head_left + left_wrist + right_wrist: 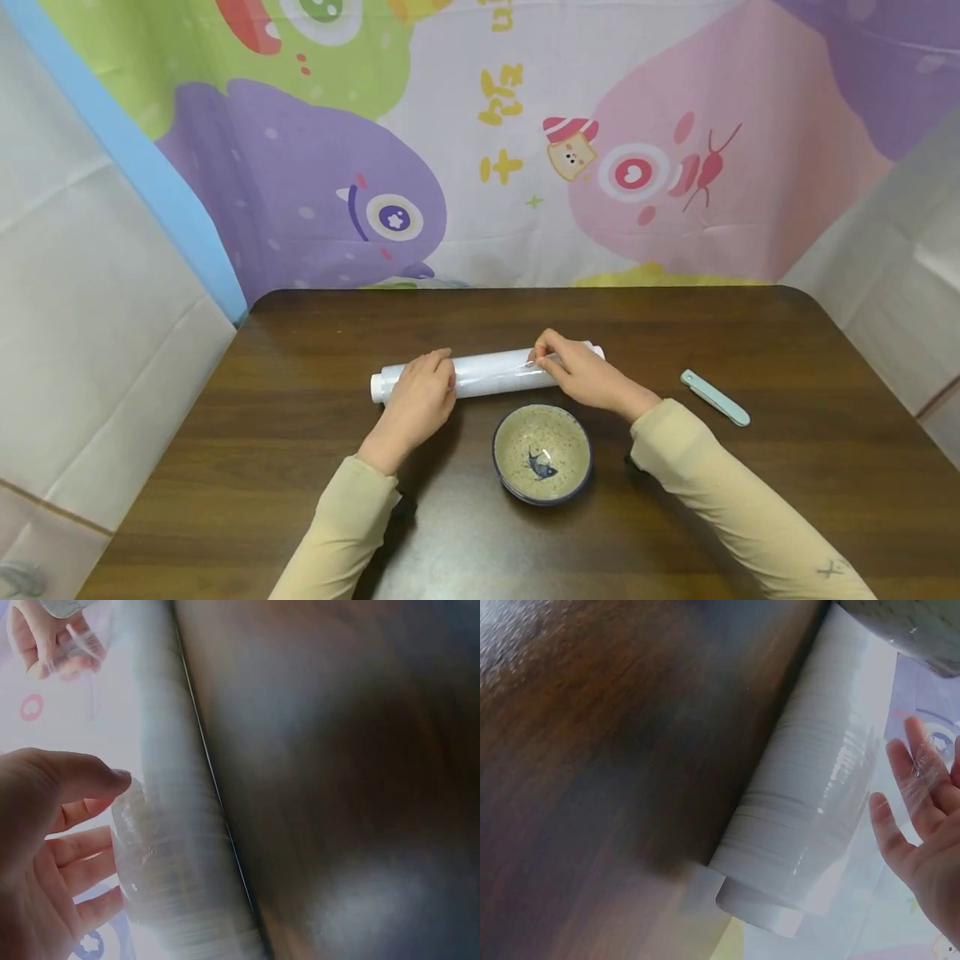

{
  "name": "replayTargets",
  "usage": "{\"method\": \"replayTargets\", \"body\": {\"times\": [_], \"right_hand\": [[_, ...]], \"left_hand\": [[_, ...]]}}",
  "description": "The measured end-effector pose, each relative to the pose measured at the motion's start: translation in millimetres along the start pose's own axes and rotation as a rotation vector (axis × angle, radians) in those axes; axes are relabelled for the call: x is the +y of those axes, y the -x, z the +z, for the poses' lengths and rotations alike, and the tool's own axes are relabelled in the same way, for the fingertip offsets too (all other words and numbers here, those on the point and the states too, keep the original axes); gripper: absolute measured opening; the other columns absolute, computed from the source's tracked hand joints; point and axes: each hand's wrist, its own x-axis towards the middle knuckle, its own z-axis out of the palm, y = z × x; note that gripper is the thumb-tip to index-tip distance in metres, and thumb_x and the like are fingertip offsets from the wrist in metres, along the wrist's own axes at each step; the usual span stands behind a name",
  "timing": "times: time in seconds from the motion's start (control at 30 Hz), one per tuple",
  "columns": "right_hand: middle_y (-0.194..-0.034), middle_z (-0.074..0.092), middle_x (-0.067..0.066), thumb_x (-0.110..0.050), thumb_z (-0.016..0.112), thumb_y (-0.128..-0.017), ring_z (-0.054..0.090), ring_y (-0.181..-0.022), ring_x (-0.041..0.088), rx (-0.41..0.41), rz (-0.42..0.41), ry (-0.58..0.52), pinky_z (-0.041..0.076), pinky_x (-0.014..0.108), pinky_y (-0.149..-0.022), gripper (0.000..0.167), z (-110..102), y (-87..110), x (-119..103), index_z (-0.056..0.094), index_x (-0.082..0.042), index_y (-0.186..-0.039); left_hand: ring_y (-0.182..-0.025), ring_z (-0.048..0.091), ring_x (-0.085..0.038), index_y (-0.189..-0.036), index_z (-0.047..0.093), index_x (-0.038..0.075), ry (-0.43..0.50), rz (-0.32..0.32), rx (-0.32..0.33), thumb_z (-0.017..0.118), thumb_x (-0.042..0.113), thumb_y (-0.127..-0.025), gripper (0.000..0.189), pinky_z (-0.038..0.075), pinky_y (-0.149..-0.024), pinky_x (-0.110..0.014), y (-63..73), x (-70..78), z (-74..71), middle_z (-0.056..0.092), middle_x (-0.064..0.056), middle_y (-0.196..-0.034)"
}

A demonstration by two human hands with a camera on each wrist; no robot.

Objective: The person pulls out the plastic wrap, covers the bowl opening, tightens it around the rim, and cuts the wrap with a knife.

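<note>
Clear plastic film on a white roll (487, 372) lies at the middle of the head view, its long axis running left to right across the dark wooden table (225, 433), slightly raised toward the right. The left hand (420, 400) rests over the roll's left part, fingers curled on top of it and holding it down; in the left wrist view the thumb and fingers (82, 859) sit against the film-wrapped side. The right hand (577, 371) is at the roll's right part, pinching a loose edge of film between thumb and fingertips (the film shows as a thin sheen over the fingers (922, 780) in the right wrist view). Both hands touch the roll, neither nearer than the other. Just below the roll, between the two forearms, stands a speckled bowl (542, 454) with a fish painted inside. A pale blue cutter (715, 397) lies well apart at right.
</note>
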Motion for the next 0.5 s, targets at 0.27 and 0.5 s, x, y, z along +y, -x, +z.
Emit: {"method": "replayTargets", "body": {"times": [0.27, 0.5], "right_hand": [[-0.087, 0.057, -0.002, -0.015, 0.055, -0.091, 0.058, -0.085, 0.014, 0.096, -0.036, 0.035, 0.048, 0.030, -0.071, 0.004, -3.9, -2.8, -2.9, 0.052, -0.012, -0.090], [-0.094, 0.058, -0.001, -0.012, 0.056, -0.090, 0.050, -0.079, 0.011, 0.061, -0.056, 0.051, 0.044, 0.027, -0.066, 0.015, -5.8, -1.1, -0.3, 0.056, -0.011, -0.104]], "left_hand": [[-0.103, 0.057, -0.030, -0.073, 0.053, 0.006, -0.007, 0.029, 0.019, 0.062, 0.000, -0.073, 0.011, 0.042, -0.091, -0.041, -2.7, 1.5, -7.2, 0.060, -0.015, -0.111], [-0.087, 0.060, -0.026, -0.077, 0.055, 0.005, 0.001, 0.039, 0.047, 0.060, 0.002, -0.076, 0.006, 0.047, -0.075, -0.038, -10.2, 4.4, -19.6, 0.061, -0.009, -0.098]]}}
